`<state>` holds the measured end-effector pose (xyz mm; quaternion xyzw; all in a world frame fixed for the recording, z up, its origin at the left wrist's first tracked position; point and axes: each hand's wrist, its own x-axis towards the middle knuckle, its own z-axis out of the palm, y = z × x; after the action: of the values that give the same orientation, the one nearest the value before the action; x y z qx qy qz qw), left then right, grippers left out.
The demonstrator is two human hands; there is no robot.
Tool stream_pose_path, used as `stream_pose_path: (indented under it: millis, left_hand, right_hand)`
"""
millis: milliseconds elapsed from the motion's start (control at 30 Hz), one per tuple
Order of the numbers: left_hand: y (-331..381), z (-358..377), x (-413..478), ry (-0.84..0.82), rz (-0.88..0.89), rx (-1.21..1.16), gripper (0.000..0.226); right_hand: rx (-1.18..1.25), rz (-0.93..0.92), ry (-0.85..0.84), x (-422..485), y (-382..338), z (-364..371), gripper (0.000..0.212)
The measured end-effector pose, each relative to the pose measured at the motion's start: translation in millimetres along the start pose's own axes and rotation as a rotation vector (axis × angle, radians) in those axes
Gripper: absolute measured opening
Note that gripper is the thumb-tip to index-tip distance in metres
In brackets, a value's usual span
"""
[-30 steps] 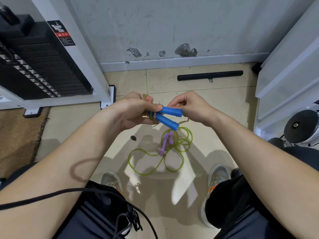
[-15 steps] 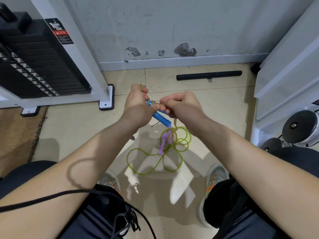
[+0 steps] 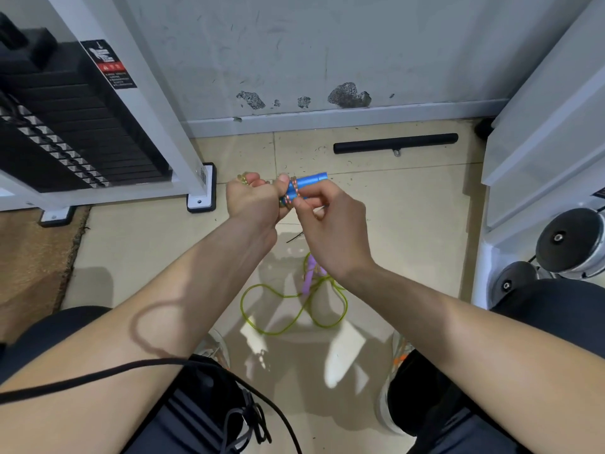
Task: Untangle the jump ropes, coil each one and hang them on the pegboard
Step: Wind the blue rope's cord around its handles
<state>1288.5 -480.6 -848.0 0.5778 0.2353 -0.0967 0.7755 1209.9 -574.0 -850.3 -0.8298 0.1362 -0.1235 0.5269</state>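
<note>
Left hand [image 3: 252,199] is fisted round the beaded rope [image 3: 293,191] and blue handles [image 3: 311,181], steadying them so the right hand [image 3: 330,224], pinching the cord, can wrap it round, I'd guess. The green rope [image 3: 288,309] lies loose on the floor [image 3: 409,208], well off the wall edge.

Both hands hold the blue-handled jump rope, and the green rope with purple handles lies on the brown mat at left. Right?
Only the place is wrong. In the head view the green rope with its purple handles lies on the tiled floor in front of the person. The left hand and right hand do hold the blue-handled jump rope.
</note>
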Motion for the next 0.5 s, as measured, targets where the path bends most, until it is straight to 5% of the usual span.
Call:
stream_pose_path:
  millis: [500]
  left_hand:
    - [14.6, -8.3, -9.4, -0.084, -0.041, -0.088, 0.036]
  right_hand:
    - [0.070, 0.017, -0.161, -9.8, 10.1, 6.9, 0.017]
